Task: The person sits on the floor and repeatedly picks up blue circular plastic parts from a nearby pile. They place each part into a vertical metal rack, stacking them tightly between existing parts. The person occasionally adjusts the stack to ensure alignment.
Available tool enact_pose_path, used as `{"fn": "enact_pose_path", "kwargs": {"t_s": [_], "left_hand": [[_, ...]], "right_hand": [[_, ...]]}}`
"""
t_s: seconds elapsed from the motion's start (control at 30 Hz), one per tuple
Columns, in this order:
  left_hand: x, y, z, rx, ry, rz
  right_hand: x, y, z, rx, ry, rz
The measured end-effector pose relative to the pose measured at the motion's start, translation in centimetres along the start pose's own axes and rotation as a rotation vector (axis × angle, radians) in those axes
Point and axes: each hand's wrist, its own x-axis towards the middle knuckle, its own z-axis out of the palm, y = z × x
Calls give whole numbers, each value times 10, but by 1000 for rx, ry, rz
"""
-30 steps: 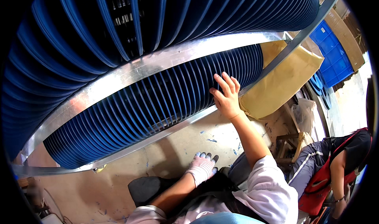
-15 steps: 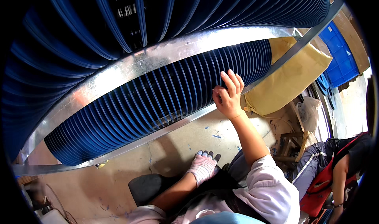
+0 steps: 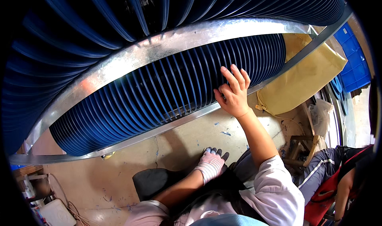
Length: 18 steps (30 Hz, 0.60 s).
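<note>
My bare right hand (image 3: pixel 234 91) is raised over the lower row of thin blue rings or discs (image 3: pixel 139 94), at its near right side. Its fingers are bent and spread, with nothing visible between them; whether they touch the rings I cannot tell. Close to my lap, my left hand (image 3: pixel 211 166) wears a striped pale glove with dark fingertips. Its fingers stretch forward, apart, and nothing shows in them. The rings stand in a close row inside a metal frame (image 3: pixel 159 46). Larger blue rings (image 3: pixel 79 46) curve above the frame.
Beyond the frame's right end lie a yellow padded sheet (image 3: pixel 302 82) and a blue plastic crate (image 3: pixel 352 58). A small wooden stand (image 3: pixel 306 148) is at my right. Nearby is another person in a red garment (image 3: pixel 324 196). A white container (image 3: pixel 57 214) and cables sit at lower left.
My right hand's thumb and index finger have opened from a near pinch, and its fingers are more spread. My left hand stays near my lap. The whole view has shifted slightly.
</note>
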Motion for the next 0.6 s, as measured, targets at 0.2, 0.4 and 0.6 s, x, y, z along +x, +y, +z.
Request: {"fn": "enact_pose_path", "kwargs": {"t_s": [0.2, 0.4, 0.6], "left_hand": [[0, 4, -1, -14, 9, -1], [4, 5, 8, 28, 41, -7], [3, 9, 5, 40, 55, 2]], "right_hand": [[0, -2, 12, -36, 141, -122], [1, -7, 8, -25, 16, -88], [7, -21, 7, 66, -3, -26]]}}
